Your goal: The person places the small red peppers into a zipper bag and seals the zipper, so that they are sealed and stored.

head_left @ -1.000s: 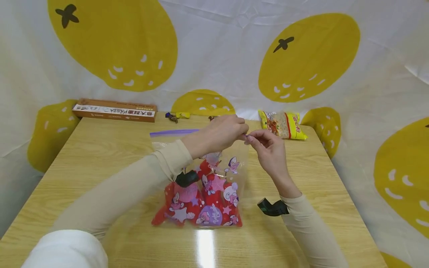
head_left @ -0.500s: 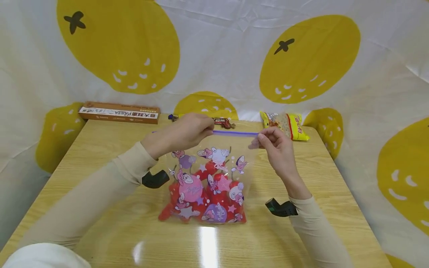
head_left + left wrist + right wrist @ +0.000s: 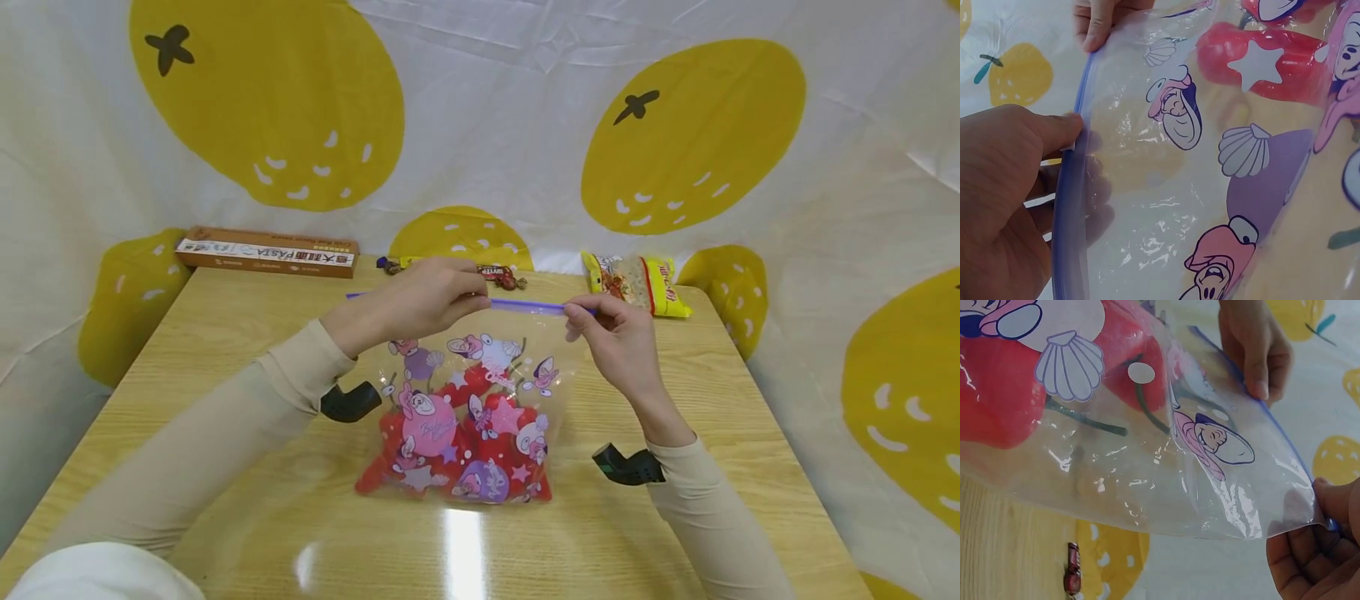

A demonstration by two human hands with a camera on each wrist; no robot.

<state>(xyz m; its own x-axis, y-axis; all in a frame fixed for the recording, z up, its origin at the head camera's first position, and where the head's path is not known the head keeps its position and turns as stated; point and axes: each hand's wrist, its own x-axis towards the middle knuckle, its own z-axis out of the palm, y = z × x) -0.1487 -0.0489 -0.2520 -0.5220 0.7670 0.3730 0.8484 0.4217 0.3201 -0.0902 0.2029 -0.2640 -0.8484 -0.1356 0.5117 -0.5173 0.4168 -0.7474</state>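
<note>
A clear zip bag [image 3: 427, 417] printed with pink and purple cartoon shells and stars stands on the table, its top edge up. Inside are several red, pepper-like things [image 3: 1222, 65] with green stems, seen best in the right wrist view. My left hand [image 3: 420, 300] pinches the purple zip strip [image 3: 525, 307] near its middle, thumb on one face and fingers behind. A small pale piece [image 3: 1070, 145] shows under that thumb in the left wrist view. At the bag's right top corner, my right hand [image 3: 618, 346] pinches the strip's end between thumb and fingers.
A long pasta box [image 3: 270, 252] lies at the table's back left. Small wrapped candies [image 3: 502, 277] sit behind the bag, partly covered by my left hand. A yellow food packet [image 3: 637, 283] lies at back right. A fruit-printed curtain [image 3: 487, 125] hangs behind.
My left hand has gone left along the zip strip from the right corner to mid-strip, then slightly back right. My right hand keeps its pinch at the corner.
</note>
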